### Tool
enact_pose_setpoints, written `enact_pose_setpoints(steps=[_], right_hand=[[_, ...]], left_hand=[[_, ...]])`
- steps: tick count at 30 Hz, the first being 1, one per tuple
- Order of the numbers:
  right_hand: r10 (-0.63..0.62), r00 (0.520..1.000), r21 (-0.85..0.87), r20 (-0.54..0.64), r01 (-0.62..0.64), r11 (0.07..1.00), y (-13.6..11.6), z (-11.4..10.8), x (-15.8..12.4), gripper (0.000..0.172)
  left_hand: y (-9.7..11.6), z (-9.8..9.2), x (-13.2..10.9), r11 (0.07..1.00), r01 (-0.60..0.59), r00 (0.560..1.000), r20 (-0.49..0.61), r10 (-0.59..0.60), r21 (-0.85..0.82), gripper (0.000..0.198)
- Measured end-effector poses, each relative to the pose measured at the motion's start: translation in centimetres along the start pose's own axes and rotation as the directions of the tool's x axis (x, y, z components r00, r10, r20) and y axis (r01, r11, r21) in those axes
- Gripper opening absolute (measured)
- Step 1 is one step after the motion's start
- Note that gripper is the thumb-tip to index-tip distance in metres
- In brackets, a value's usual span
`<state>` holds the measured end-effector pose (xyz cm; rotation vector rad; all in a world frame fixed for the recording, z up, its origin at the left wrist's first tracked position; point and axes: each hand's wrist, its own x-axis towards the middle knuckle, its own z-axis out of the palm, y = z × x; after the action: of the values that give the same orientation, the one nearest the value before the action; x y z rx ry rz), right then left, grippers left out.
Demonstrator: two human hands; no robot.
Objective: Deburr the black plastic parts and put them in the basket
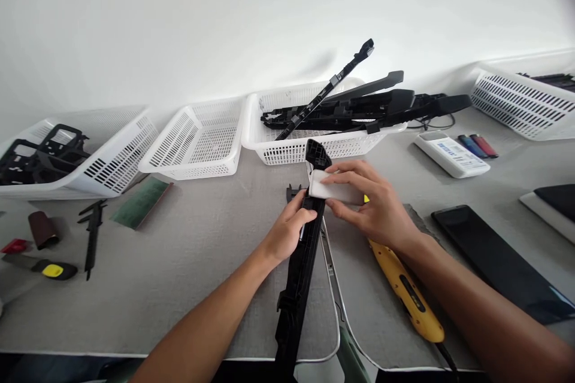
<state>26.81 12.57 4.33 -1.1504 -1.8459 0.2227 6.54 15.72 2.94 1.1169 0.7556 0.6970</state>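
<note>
My left hand (287, 227) is closed around a long black plastic trim piece (302, 275), which runs from the table's front edge up towards the baskets. My right hand (375, 200) grips a small white rectangular block (335, 187) between thumb and fingers. The block lies against the upper part of the trim piece, just below its flared end. Just right of and below my right hand lies a yellow corded power tool (406, 290), its front end hidden by the hand.
White baskets line the back; one (291, 146) holds several black trim pieces, another (105, 173) black frames. On the left lie calipers (93, 236), a green sheet (141, 202) and a utility knife (51, 268). A black phone (498, 260) and white box (451, 154) sit right.
</note>
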Motion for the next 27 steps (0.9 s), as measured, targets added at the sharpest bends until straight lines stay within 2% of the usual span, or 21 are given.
enact_pose_setpoints(steps=[2, 5, 7, 10, 12, 15, 17, 19, 22, 27], right_hand=[[0.009, 1.0, -0.011, -0.022, -0.009, 1.0, -0.1, 0.0, 0.0, 0.025], [-0.029, 0.997, 0.016, 0.074, 0.028, 0.999, -0.5, 0.2, -0.1, 0.028], [-0.051, 0.993, 0.023, 0.111, 0.049, 0.999, -0.7, 0.3, -0.1, 0.029], [-0.012, 0.998, 0.009, 0.062, 0.011, 1.0, -0.7, 0.1, -0.2, 0.028], [0.016, 0.996, 0.045, 0.085, -0.019, 0.999, -0.7, -0.2, -0.1, 0.028], [0.017, 0.983, 0.149, 0.183, -0.045, 0.988, -1.0, -0.6, -0.1, 0.029], [0.026, 0.986, 0.209, 0.164, -0.061, 0.976, -1.4, -0.7, 0.0, 0.027], [0.027, 0.99, 0.233, 0.136, -0.059, 0.971, -1.6, -0.7, 0.0, 0.026], [-0.01, 0.983, 0.173, 0.184, -0.022, 0.985, -1.5, -0.6, 0.1, 0.027], [0.004, 0.999, 0.033, 0.054, -0.006, 0.999, -0.9, -0.7, 0.2, 0.025]], left_hand=[[0.0, -0.1, 0.0, 1.0, -0.003, 1.0, -0.019, 0.003, -0.025, 0.034], [0.2, -0.1, 0.0, 0.997, -0.077, 0.995, -0.06, 0.075, -0.03, 0.031], [0.4, -0.1, -0.1, 0.998, -0.043, 0.999, -0.029, 0.042, -0.04, 0.039], [0.6, -0.1, -0.3, 0.998, 0.047, 0.997, 0.069, -0.044, -0.034, 0.054], [0.6, -0.2, -0.3, 0.999, 0.037, 0.995, 0.09, -0.035, -0.018, 0.056], [0.6, -0.4, -0.2, 1.0, -0.03, 0.998, 0.056, 0.03, -0.01, 0.051], [0.4, -0.4, -0.1, 0.999, -0.046, 0.997, 0.063, 0.046, 0.01, 0.049], [0.1, -0.3, -0.1, 0.998, -0.02, 0.993, 0.118, 0.013, 0.054, 0.044], [-0.2, -0.1, -0.1, 0.996, 0.016, 0.987, 0.16, -0.031, 0.092, 0.036], [0.2, -0.1, -0.1, 0.999, 0.016, 0.99, 0.138, -0.021, 0.036, 0.055]])
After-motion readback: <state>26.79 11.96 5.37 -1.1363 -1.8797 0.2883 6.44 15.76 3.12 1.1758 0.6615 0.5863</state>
